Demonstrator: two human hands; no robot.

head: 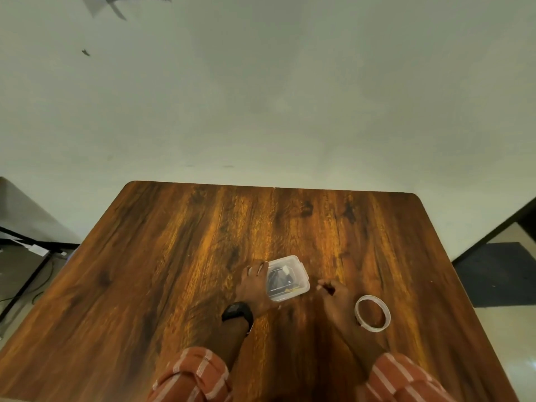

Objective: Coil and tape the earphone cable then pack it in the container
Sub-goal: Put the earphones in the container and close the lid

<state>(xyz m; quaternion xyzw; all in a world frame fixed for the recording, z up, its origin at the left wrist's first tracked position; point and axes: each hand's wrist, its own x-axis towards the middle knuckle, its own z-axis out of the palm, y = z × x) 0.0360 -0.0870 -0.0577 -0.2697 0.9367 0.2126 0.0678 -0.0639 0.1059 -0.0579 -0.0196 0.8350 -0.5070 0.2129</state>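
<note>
- A view from a head-worn camera looks down on a dark brown wood-grain table (179,256) with rounded far corners, set against a plain pale wall (275,97).
- A small clear plastic container (287,278) with rounded corners sits on the table, a little right of the middle and toward the near side.
- Its lid appears to be on, though the blur makes this hard to confirm.
- Inside the container lies a dark bundle, the coiled earphone cable (278,278), with a small pale patch on it that may be tape.
- The left hand (253,287) rests against the container's left side, palm down.
- The left fingers (259,266) are spread and gently curved; their tips touch the container's far left corner, bracing it rather than gripping it.
- A black wristwatch (237,312) is on the left wrist.
- The right hand (338,300) hovers or rests on the table just to the right of the container, not touching it.
- The right fingers (324,285) are loosely curled inward and hold nothing that can be seen.
- A roll of clear tape (372,313) lies flat on the table just beside the right hand, by the wrist on its right side; whether the two touch cannot be told.
- Both forearms are bare up to rolled sleeves (197,372) of rust-orange cloth with pale stripes, at the bottom edge of the view.
- To the left of the table, dark cables lie on the floor (26,280).
</note>
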